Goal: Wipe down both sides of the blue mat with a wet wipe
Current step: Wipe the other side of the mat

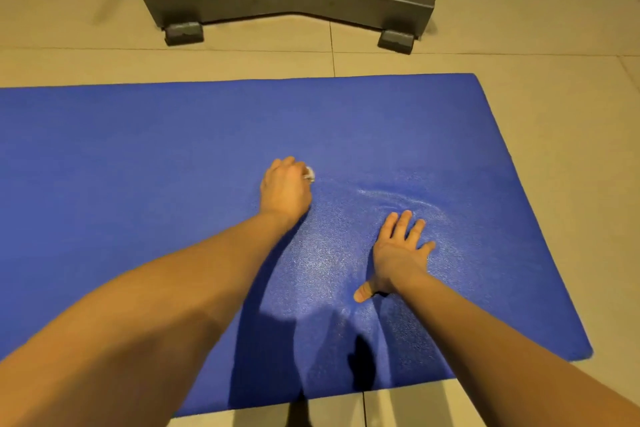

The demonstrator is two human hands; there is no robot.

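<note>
The left hand has its fingers curled round a balled wipe, pressed to the mat, which lies flat on the floor under both hands. The right hand braces with fingers spread. Overlapping strokes toward the dry stretch beyond the fingers would do it best.

We see the blue mat lying flat on the tiled floor; near the mat's middle our left hand curls round a crumpled wet wipe; toward the mat's right end our right hand presses flat, fingers spread; beyond the mat's far edge stands a grey metal stand base.
</note>
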